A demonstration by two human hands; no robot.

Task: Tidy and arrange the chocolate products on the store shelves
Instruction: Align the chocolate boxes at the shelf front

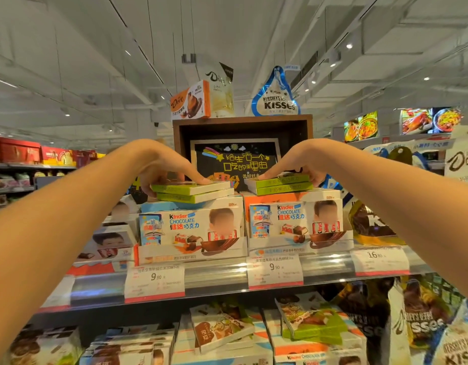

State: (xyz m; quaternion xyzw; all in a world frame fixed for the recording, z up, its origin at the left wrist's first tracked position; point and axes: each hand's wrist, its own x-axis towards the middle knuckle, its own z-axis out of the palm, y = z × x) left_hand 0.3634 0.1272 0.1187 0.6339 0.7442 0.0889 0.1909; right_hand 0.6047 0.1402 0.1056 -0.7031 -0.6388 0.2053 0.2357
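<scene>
L hand: your left hand point(164, 164) grips left green box stack point(192, 192), fingers curled over.
R hand: your right hand point(296, 163) grips right green box stack point(279, 185).
Under: both stacks on Kinder boxes point(192, 227), upper shelf point(227, 279).

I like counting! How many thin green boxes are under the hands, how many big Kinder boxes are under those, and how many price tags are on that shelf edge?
Thin green boxes: 4
Kinder boxes: 2
Price tags: 3
Total: 9
</scene>
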